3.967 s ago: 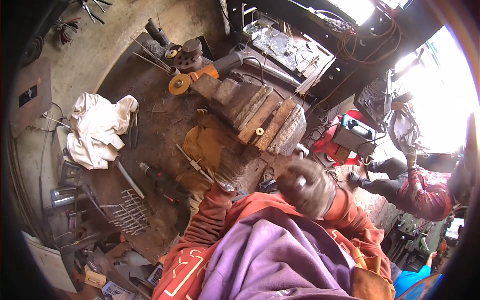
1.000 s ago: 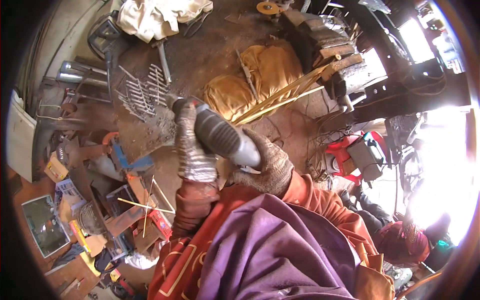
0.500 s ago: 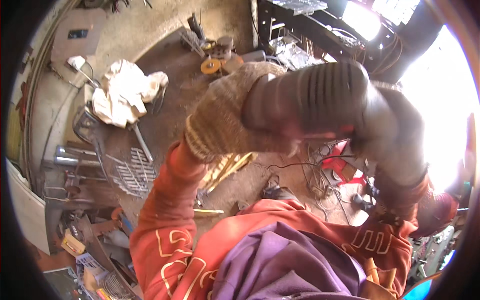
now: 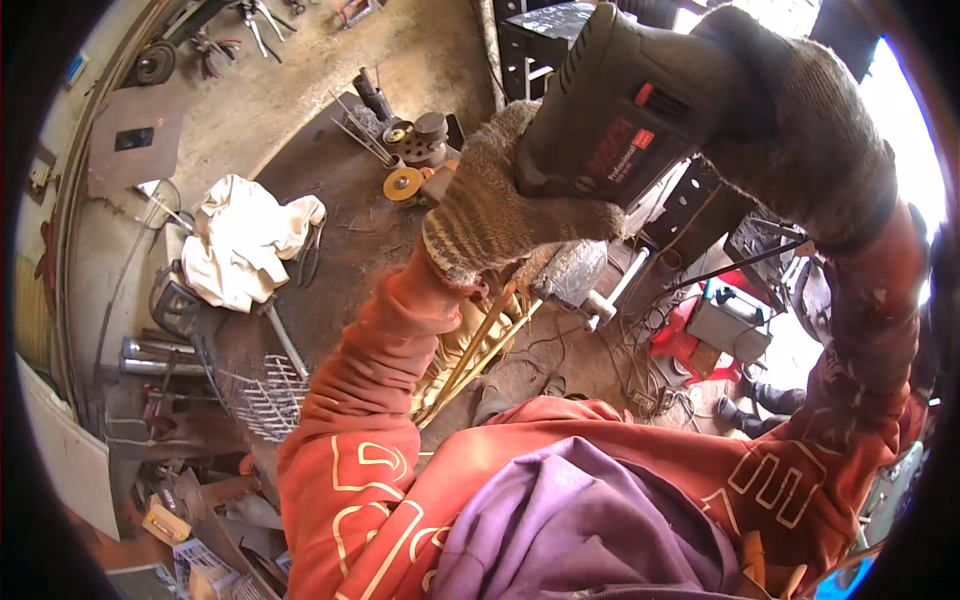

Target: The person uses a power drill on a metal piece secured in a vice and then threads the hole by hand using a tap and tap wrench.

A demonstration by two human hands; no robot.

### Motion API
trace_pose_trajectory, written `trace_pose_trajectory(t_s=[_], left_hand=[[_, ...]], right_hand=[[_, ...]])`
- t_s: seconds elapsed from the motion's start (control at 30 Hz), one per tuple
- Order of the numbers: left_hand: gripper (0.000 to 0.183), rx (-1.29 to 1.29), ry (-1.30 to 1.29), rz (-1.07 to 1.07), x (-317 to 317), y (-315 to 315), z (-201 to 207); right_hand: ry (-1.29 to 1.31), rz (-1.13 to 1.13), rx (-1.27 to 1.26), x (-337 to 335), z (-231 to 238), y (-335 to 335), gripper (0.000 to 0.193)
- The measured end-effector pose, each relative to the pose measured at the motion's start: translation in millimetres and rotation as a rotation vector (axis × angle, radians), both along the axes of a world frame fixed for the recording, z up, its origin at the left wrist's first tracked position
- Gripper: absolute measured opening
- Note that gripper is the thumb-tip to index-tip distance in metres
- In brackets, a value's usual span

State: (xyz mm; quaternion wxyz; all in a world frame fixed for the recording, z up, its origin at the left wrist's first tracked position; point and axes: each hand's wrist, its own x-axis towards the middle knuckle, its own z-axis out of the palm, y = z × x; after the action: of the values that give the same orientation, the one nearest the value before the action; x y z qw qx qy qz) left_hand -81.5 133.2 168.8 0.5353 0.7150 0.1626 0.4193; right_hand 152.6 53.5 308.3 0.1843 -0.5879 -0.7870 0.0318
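Power tool shift: since half a second ago, the power tool (image 4: 625, 115) has risen and tilted toward 1 o'clock, uncovering the vise (image 4: 578, 272) beneath.
Left grip: the gloved left hand (image 4: 505, 205), at 12 o'clock, is wrapped around the tool's lower-left end.
Right grip: the gloved right hand (image 4: 825, 135), at 2 o'clock, clasps its right side; some fingers are hidden.
Vise: near centre, toward 3 o'clock.
Long strips: thin yellowish strips (image 4: 480, 345) slant from beside the vise toward 7 o'clock; whether they are clamped cannot be told.
Done so far: the tool is off the tabletop (image 4: 345, 225) and held two-handed above the vise area.
Left to do: tool contact with any workpiece is not visible, nor any finished result, so what remains cannot be judged closely.
Tabletop things: white cloth (image 4: 240, 245) at 9 to 10 o'clock, yellow disc (image 4: 403, 184) at 11, toothed metal piece (image 4: 272, 395) at 8.
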Motion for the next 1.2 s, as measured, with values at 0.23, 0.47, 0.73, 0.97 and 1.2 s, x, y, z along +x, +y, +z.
trace_pose_trajectory(t_s=[0.23, 0.47, 0.73, 0.97, 1.2], left_hand=[[0.081, 0.089, -0.173, 0.021, 2.9, 20.4, -29.7], [0.078, -0.096, -0.266, -0.071, -0.5, 18.3, -41.5], [0.071, -0.017, -0.284, -0.09, -1.8, 21.2, -39.7], [0.065, 0.013, -0.293, -0.097, 1.0, 22.8, -44.9], [0.059, -0.024, -0.257, -0.101, -5.6, 24.3, -49.0]], right_hand=[[-0.104, -0.126, -0.027, -23.6, 7.6, -0.3, 0.031], [-0.167, -0.23, -0.076, -43.2, 13.1, -1.1, 0.021], [-0.182, -0.37, -0.155, -58.1, 24.2, -4.0, 0.016], [-0.51, -0.284, 0.048, -57.0, 16.6, 0.1, 0.012], [-0.256, -0.166, -0.02, -53.3, 17.2, 3.5, 0.016]])
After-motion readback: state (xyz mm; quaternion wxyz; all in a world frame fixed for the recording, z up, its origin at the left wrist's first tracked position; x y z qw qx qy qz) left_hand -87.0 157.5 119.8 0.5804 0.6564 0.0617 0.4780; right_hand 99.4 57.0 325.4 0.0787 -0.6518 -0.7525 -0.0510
